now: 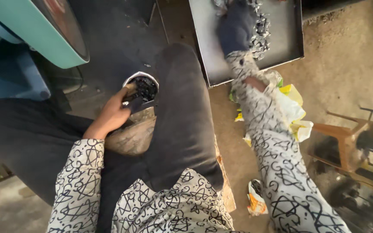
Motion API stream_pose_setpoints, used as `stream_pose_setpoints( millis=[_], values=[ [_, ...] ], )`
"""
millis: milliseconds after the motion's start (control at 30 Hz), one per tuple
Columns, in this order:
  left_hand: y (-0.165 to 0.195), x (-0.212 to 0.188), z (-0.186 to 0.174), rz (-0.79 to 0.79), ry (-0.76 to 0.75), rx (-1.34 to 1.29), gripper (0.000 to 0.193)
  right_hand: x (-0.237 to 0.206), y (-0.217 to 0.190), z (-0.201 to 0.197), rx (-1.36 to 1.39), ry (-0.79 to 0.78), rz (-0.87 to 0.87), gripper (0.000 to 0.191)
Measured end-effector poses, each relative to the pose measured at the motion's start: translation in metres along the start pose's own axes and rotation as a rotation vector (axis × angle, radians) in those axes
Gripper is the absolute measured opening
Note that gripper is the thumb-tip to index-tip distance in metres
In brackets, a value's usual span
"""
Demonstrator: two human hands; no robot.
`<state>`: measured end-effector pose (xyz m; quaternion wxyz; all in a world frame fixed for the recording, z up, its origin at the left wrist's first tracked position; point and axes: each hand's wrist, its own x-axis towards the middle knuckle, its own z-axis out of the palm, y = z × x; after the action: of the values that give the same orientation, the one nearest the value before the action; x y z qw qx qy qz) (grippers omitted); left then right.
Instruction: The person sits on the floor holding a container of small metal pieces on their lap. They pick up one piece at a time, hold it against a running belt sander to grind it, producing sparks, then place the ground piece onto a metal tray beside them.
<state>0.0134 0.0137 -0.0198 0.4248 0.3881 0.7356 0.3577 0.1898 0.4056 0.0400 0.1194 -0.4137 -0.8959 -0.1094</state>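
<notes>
Patterned black-and-white sleeves fill the bottom of the frame, above dark trousers on a seated person's crossed legs. At centre left, the left hand [113,114] rests on the rim of a small white-rimmed container [141,86] packed with small dark metal pieces, its grip closed around a dark flat piece [135,103] at the container's edge. At the top centre, the right hand [235,28], in a dark glove, lies on a heap of shiny small metal parts [260,30] inside a shallow grey metal tray [212,56] set on the floor; motion blur hides whether that grip is closed on any parts. By my judgement the step in hand is gathering parts from the tray while the left hand tends the container. Crumpled yellow-and-white wrappers [296,114] lie lower right of the tray, and a teal machine [31,30] occupies the upper left.
</notes>
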Motion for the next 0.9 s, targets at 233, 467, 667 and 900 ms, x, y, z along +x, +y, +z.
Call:
stream_pose_setpoints(
  millis=[233,467,667,900],
  values=[
    [0.005,0.004,-0.016,-0.277,0.309,-1.226,0.032,-0.080,-0.197,-0.051,0.939,-0.384,-0.072,0.031],
    [-0.001,-0.022,-0.037,-0.112,0.548,-1.190,0.022,-0.142,-0.254,-0.042,1.762,-0.920,0.213,0.023],
    [0.021,-0.025,-0.044,-0.185,0.474,-1.323,0.023,-0.134,-0.266,-0.068,1.879,-1.793,0.802,0.022],
    [0.023,-0.020,-0.044,0.033,0.267,-1.568,0.022,-0.103,-0.273,-0.047,2.316,-1.609,0.816,0.019]
  ],
)
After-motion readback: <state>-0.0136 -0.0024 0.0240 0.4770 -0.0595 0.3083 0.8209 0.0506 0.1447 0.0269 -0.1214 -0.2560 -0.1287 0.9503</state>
